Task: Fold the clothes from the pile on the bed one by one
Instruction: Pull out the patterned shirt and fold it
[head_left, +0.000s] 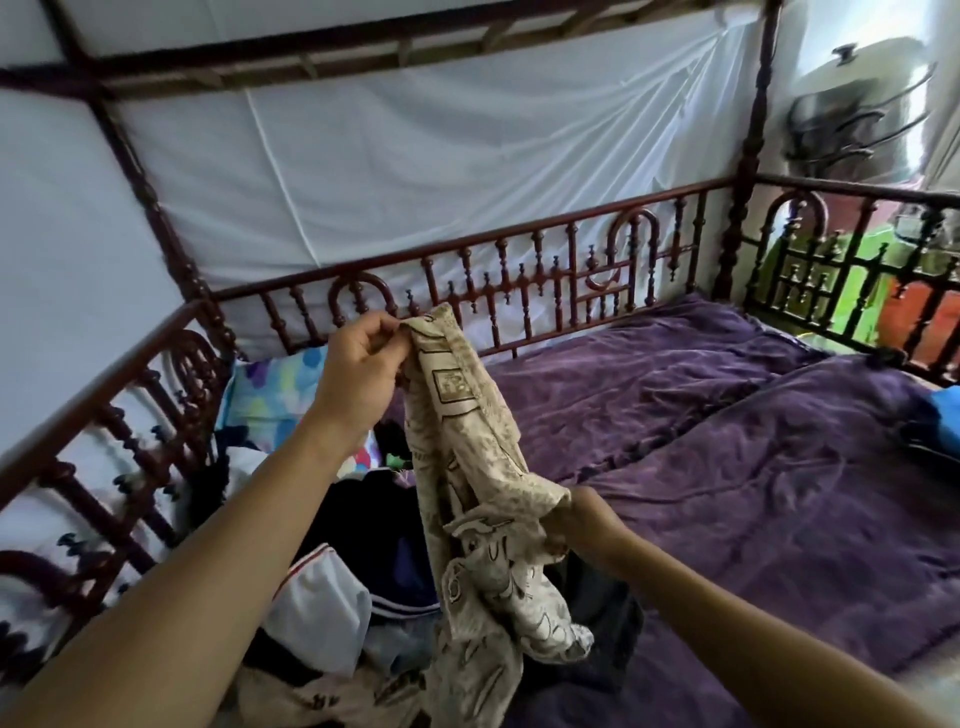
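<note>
A beige patterned garment hangs above the pile of clothes at the bed's left end. The left hand pinches its top edge; the right hand grips a lower fold. A purple blanket spreads rightward.

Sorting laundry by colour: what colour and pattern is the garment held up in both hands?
Beige garment with a dark brown outline print; head view.

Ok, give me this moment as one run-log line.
left hand: pinches top of beige patterned garment | right hand: grips it lower down | state: hangs over clothes pile, unfolded
</note>
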